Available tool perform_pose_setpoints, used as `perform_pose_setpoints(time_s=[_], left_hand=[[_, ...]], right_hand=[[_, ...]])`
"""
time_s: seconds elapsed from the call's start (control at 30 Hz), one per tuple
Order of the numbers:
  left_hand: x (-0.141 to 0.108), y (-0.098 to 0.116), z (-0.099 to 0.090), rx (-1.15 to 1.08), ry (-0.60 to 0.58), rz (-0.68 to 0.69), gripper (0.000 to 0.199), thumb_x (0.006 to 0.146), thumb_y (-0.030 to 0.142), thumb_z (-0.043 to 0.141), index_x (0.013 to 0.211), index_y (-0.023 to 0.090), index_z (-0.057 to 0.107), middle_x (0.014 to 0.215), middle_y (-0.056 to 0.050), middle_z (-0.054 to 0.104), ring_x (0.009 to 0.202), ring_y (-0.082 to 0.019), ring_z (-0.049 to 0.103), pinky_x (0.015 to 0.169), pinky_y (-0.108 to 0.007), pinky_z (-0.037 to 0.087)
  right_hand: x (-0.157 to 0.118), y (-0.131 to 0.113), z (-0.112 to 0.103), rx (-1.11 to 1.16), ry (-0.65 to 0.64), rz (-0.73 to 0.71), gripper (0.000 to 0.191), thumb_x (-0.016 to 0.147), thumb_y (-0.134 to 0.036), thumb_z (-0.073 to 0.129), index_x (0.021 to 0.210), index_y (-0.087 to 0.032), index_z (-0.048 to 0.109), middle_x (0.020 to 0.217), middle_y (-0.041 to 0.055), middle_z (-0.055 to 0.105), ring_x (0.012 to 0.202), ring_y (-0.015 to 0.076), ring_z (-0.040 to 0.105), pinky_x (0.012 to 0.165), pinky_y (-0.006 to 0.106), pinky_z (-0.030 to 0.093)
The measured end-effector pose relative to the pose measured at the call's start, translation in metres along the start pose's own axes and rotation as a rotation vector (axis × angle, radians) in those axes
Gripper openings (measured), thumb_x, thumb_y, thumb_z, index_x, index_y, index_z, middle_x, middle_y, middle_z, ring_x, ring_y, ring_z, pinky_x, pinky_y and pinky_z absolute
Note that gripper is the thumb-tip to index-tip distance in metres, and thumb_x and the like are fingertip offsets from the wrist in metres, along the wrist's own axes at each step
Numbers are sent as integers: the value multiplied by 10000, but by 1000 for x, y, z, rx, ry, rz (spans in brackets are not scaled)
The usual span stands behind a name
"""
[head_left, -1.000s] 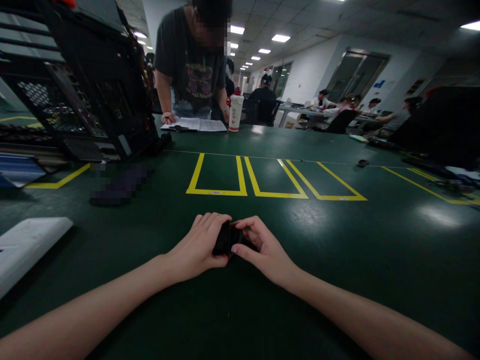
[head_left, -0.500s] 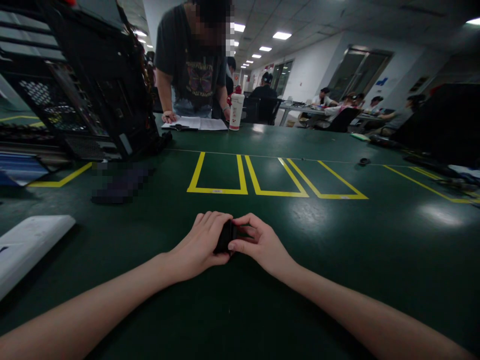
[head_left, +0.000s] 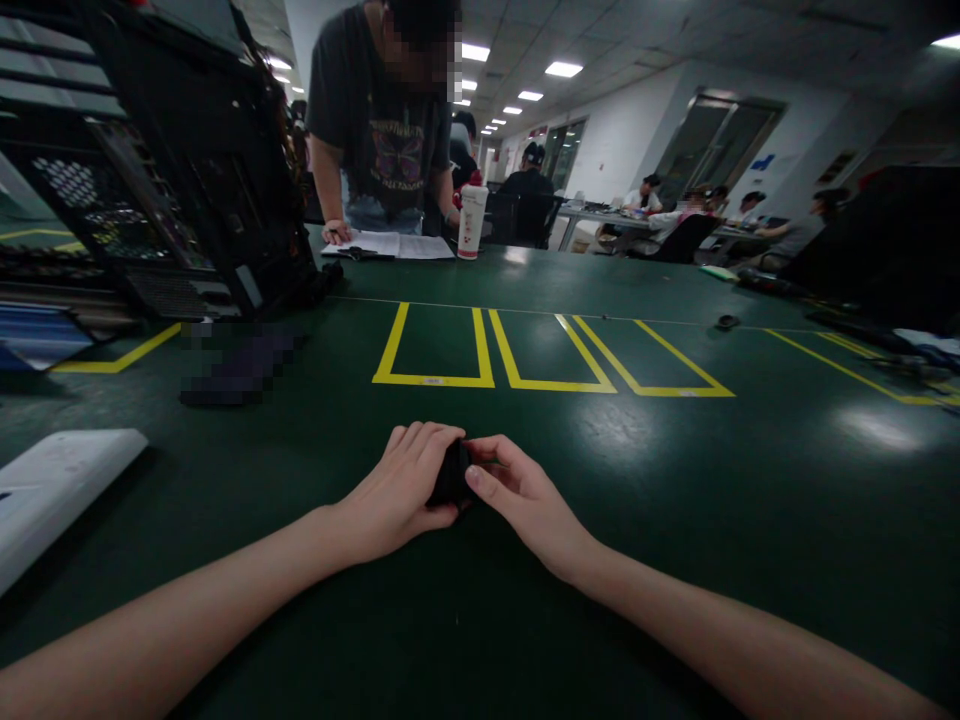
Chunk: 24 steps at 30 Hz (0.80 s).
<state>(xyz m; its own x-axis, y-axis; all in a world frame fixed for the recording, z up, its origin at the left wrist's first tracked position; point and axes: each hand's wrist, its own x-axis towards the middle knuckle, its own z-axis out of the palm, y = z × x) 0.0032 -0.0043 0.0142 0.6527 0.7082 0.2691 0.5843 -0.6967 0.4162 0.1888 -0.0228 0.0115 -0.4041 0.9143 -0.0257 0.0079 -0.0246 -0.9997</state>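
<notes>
Both hands, left hand [head_left: 397, 490] and right hand [head_left: 517, 495], close around a small black object [head_left: 451, 476] resting on the green table [head_left: 675, 520]. Bare tabletop surrounds them; yellow tape boxes [head_left: 525, 350] lie well beyond.

A small object [head_left: 451, 474] sits between both hands on the table [head_left: 675, 520], marked boxes [head_left: 525, 355] beyond.

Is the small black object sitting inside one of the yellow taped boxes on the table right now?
No, the small black object is clasped between the left hand and right hand, nearer the camera than the yellow taped boxes.
</notes>
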Motion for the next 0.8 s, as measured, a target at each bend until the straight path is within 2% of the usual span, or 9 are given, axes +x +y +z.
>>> perform_pose_setpoints(time_s=[0.3,0.47,0.57,0.7,0.8], left_hand=[[0,-1,1,68,-1,23,601,736,165,666,1221,178,312,1183,-111,488,1056,-281,465,851,-418,388],[0,-1,1,50,-6,20,590,742,158,657,1221,178,313,1178,-106,491,1056,-273,466,859,-412,386],[-1,-1,0,29,-1,19,593,739,165,652,1227,193,315,1178,-98,495,1056,-274,473,861,-412,388],[0,-1,0,24,7,20,557,760,188,640,1219,196,325,1162,-98,505,1045,-272,482,851,-410,390],[0,-1,1,22,14,16,566,754,196,642,1224,213,327,1165,-91,510,1044,-277,487,850,-419,390]], right_hand=[[1,0,0,-57,-54,-72,180,840,-197,562,1009,-215,503,1011,17,569,952,158,581,806,326,521],[-3,2,-1,-158,-73,-126,240,834,-160,560,1044,-242,477,1042,7,547,1000,158,567,865,347,499],[-3,2,-2,-224,-68,-168,241,831,-178,569,1046,-246,484,1049,9,532,1014,162,556,892,359,486],[0,2,-2,-187,-60,-152,133,880,-230,498,1013,-237,488,1013,16,542,975,161,571,821,341,516],[1,2,-1,-211,-35,-142,154,880,-230,499,1030,-232,466,1028,26,550,976,168,568,829,355,507]])
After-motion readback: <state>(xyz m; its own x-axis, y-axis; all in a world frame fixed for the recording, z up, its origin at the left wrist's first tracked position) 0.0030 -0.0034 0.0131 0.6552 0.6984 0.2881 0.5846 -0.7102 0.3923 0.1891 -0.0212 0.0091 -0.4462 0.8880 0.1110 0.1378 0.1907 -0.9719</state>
